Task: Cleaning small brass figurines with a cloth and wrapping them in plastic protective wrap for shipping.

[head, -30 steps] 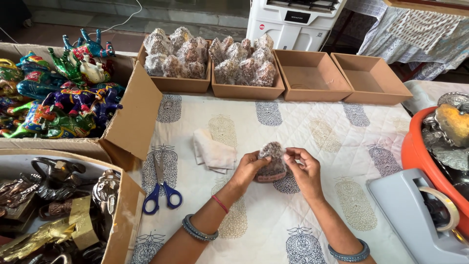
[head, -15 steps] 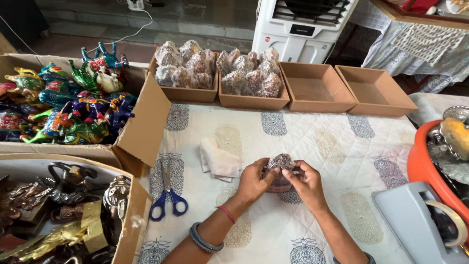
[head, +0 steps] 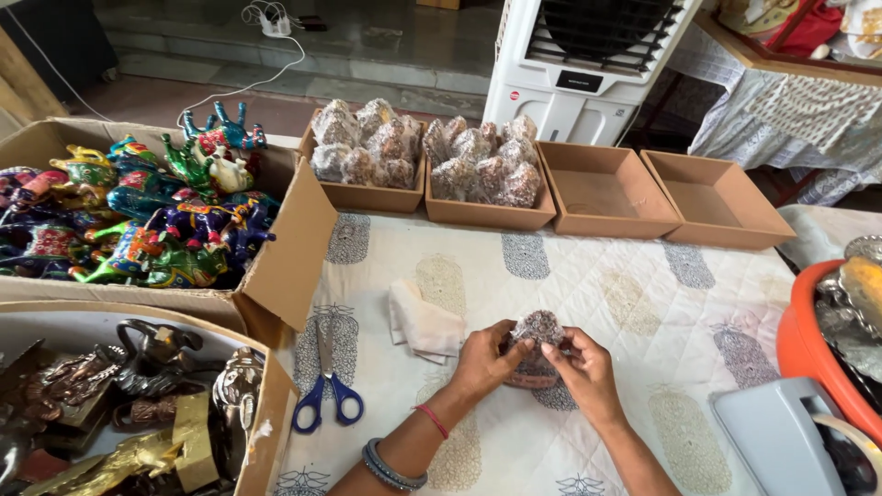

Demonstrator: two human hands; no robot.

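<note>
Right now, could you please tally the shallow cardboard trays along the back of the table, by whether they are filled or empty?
Trays filled with wrapped figurines: 2 – left filled tray, right filled tray
Empty trays: 2 – left empty tray, right empty tray
Total: 4 trays

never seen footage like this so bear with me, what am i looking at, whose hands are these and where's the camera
The camera sits on a person's head, looking down at their own bare hands. The left hand and right hand together hold a small brownish object wrapped in clear plastic above a white printed tablecloth. Beside them lie blue-handled scissors and a folded white cloth. Behind stand four shallow cardboard trays: two full of similar wrapped pieces, two empty. A big cardboard box of colourful painted animal figurines sits at left.
</note>
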